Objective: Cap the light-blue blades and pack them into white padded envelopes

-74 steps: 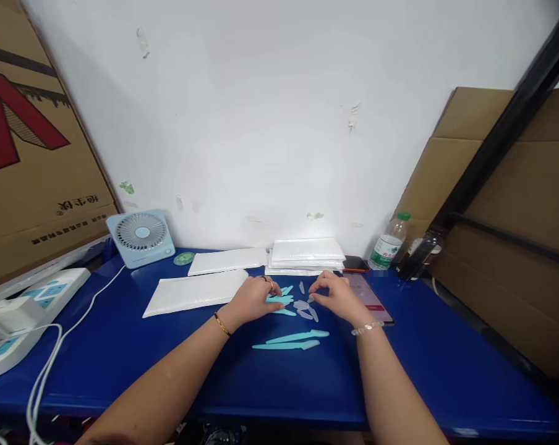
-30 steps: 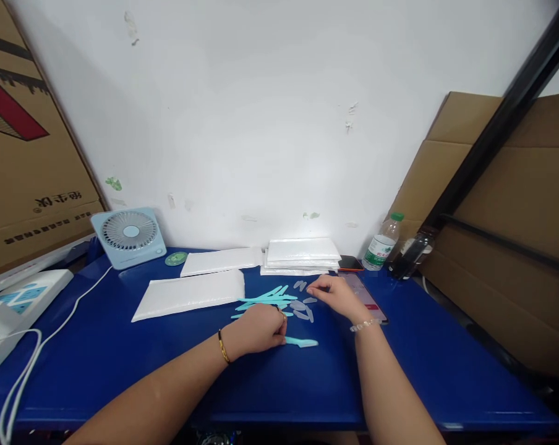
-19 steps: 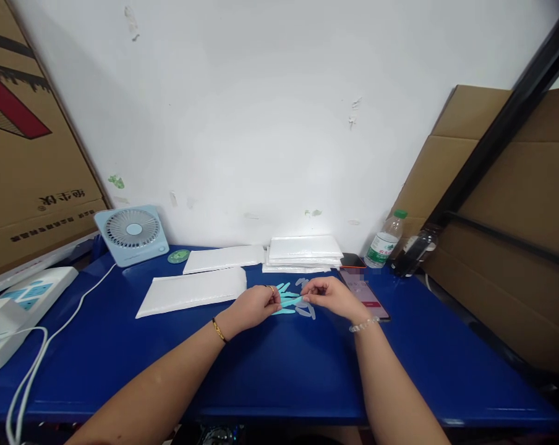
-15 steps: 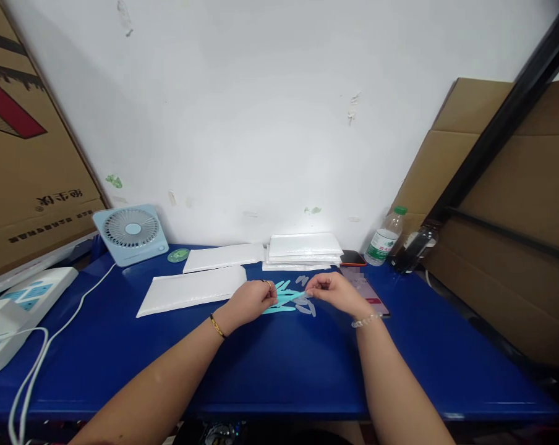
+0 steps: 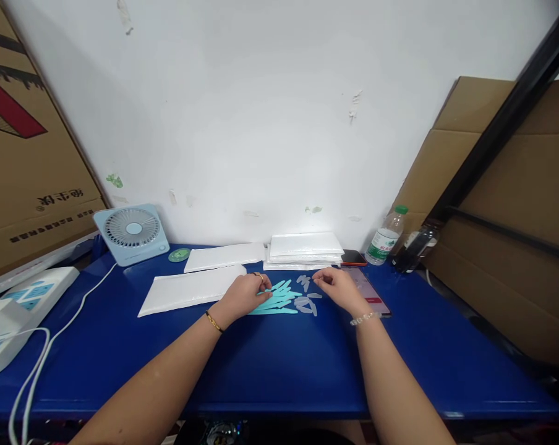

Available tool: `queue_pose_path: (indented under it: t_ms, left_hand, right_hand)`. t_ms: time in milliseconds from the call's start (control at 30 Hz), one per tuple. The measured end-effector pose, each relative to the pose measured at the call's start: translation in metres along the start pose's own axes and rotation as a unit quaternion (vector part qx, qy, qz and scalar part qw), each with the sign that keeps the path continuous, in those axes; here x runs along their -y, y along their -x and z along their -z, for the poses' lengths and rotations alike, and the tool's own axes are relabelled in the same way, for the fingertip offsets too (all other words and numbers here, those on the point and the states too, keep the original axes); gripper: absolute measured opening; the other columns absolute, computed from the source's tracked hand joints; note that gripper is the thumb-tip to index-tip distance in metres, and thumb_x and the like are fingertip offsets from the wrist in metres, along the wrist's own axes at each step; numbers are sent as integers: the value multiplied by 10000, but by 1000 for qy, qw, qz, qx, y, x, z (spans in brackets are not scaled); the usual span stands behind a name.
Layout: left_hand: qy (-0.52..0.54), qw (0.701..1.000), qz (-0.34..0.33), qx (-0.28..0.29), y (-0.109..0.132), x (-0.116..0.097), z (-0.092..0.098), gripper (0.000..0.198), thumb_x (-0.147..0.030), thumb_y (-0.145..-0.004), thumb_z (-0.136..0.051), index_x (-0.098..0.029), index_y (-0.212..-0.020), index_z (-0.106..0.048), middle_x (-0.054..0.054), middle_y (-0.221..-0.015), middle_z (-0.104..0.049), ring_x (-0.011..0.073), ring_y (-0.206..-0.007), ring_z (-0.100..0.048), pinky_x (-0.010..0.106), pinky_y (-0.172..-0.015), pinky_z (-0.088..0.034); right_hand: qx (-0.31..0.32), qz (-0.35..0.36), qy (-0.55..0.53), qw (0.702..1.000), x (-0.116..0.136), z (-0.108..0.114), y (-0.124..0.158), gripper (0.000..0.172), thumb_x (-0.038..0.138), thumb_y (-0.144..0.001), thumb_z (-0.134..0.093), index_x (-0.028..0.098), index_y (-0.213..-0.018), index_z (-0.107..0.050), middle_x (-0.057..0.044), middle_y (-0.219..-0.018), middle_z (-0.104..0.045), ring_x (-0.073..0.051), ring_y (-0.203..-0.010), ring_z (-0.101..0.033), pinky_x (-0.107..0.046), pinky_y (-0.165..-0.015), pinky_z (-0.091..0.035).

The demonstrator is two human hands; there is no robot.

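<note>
Slim teal plastic sticks [image 5: 282, 298] lie in a fanned pile on the blue table. My left hand [image 5: 248, 295] is closed at the left end of this pile, its fingertips against the sticks; whether one is pinched is hidden. Just right of the pile lie several small translucent slim pieces [image 5: 306, 305], like little caps. Beside them my right hand [image 5: 339, 289] is held low with thumb and fingertips together. Anything between those fingertips is too small to make out.
White padded mailers [image 5: 191, 290] lie on the left, with a stack of mailers [image 5: 305, 247] by the wall. A phone-like slab [image 5: 370, 290] is partly under my right hand. Bottles [image 5: 385, 238] stand back right; a blue fan [image 5: 132, 235] and power strip [image 5: 33, 296] are left.
My hands have moved apart: the teal stick stretched between them is no longer held by my right hand. My left hand has shifted left, and another translucent piece shows beside the pile.
</note>
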State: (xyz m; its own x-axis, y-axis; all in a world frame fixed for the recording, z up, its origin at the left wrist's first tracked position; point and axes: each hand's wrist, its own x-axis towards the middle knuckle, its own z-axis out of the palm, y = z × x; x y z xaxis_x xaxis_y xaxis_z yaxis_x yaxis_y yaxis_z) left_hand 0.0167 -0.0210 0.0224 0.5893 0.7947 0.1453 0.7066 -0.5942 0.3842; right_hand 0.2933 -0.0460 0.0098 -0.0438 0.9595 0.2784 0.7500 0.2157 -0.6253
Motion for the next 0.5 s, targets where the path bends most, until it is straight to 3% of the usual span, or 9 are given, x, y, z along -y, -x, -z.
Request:
queue_pose_path:
  t_ms: [267,500]
  left_hand:
    - [-75,996,-28,32,-2,-12,-14,148,-268,-831,-517,-194,-804,-643,36,-858,-650,168,-772,-595,272,-699,-396]
    - [-64,998,-5,19,-1,-8,-14,147,-288,-825,-545,-188,-897,-625,44,-883,-663,189,-822,-613,280,-720,-410]
  right_hand:
    - [136,48,-25,989,15,-2,10,129,237,-742,-602,184,-824,-687,-28,-812,-626,-137,-677,-562,-250,-622,-447]
    - [148,62,36,986,22,-17,10,79,207,-765,-612,200,-831,-655,-24,-881,-565,-131,-715,-546,-246,-630,-421]
